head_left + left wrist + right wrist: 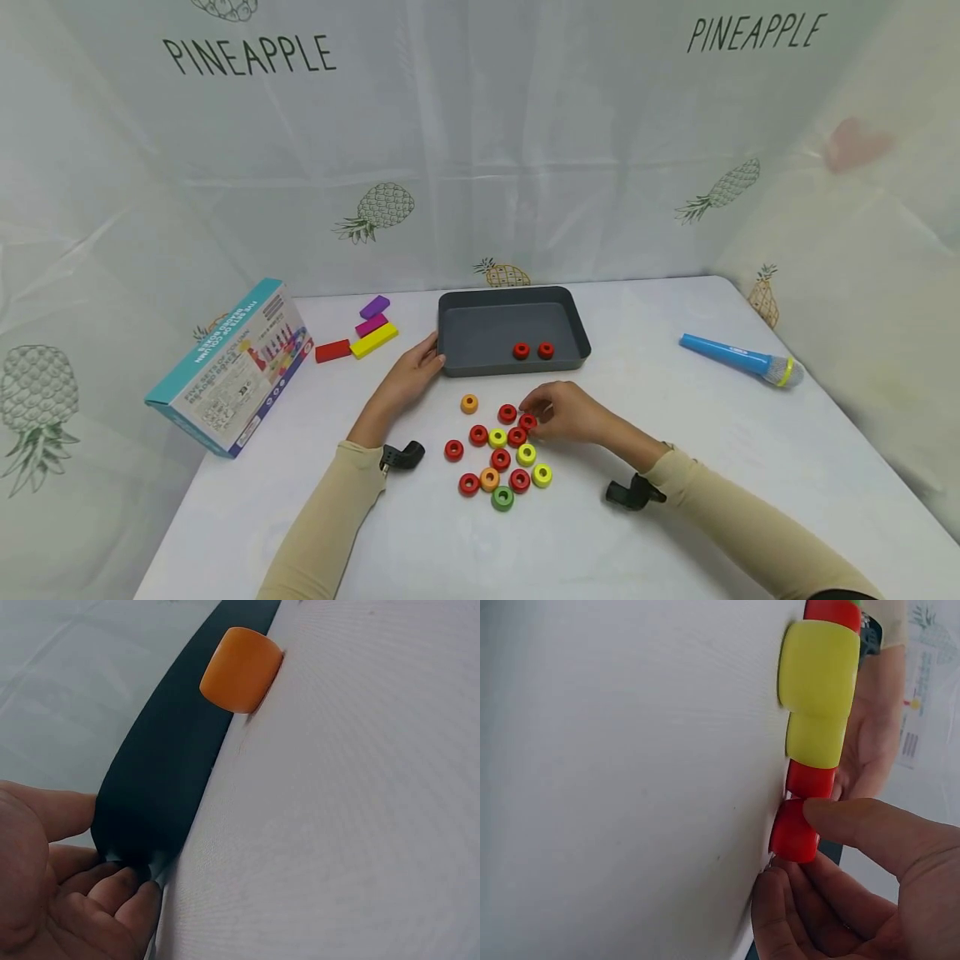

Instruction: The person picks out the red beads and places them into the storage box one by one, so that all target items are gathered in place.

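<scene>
A dark grey tray (480, 367) stands at the middle back of the table, with two red beads (546, 350) inside it. My left hand (408, 379) holds the tray's left end near the front corner; in the left wrist view, its thumb and curled fingers lie at the tray's end. My right hand (572, 414) pinches a red bead (795, 831) between thumb and fingers, at the right side of a loose group. That group has red, yellow (526, 454), orange (490, 479) and green (502, 498) beads with holes. One orange bead (241, 670) sits just before the tray.
Red, yellow, magenta and purple blocks (374, 340) lie left of the tray. A printed toy box (232, 367) stands at the table's left edge. On the right lies a blue microphone (738, 360). A pineapple-print sheet (510, 150) hangs behind the table.
</scene>
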A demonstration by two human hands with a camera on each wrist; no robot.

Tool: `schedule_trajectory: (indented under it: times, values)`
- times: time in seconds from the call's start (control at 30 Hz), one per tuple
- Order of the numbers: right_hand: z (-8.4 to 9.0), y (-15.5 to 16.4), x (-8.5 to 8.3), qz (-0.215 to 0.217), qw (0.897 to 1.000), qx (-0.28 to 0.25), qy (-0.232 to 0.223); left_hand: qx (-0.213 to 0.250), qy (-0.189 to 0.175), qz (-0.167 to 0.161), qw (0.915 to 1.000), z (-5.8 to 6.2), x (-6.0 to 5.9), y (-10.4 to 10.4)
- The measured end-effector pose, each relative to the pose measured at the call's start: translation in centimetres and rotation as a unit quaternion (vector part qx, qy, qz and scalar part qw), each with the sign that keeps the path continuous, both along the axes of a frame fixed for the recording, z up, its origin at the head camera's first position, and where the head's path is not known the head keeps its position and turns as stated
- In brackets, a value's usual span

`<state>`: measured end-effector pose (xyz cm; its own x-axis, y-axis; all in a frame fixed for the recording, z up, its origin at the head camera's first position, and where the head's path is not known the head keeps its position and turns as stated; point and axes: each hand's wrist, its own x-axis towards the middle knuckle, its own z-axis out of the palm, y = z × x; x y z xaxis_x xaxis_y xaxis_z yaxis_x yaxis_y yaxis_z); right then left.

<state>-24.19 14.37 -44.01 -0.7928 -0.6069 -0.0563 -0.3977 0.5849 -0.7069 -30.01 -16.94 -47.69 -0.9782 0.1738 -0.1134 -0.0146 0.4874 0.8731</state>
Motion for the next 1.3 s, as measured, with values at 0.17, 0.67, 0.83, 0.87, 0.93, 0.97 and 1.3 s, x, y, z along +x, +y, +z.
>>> schedule_trajectory:
  times: [0.17,0.67,0.83,0.87,0.93,0.97,1.3]
  values:
    - [-0.29,0.07,-0.03,0.000,1.000,-0.008,-0.001,0.011,-0.002,0.001,0.9999,0.08,0.09,0.06]
    - [-0.73,0.25,0.02,-0.005,1.000,-0.001,0.010,0.009,-0.001,-0.002,1.0000,0.25,0.10,0.07]
    - [-0.68,0.28,0.09,-0.004,1.000,0.000,0.007,0.007,-0.003,-0.004,1.0000,0.26,0.14,0.09]
    - [-0.66,0.28,0.09,-0.004,1.000,-0.001,0.007,0.006,-0.004,-0.002,1.0000,0.27,0.14,0.09]
    - [-0.66,0.25,0.09,-0.003,1.000,0.000,0.009,0.006,-0.004,-0.002,1.0000,0.28,0.11,0.08]
    - [-0.67,0.24,0.07,-0.003,1.000,-0.001,0.009,0.006,-0.004,-0.001,1.0000,0.30,0.11,0.07]
    - [-0.79,0.32,0.12,-0.004,1.000,-0.003,0.014,-0.002,-0.006,-0.002,1.0000,0.44,0.24,0.13]
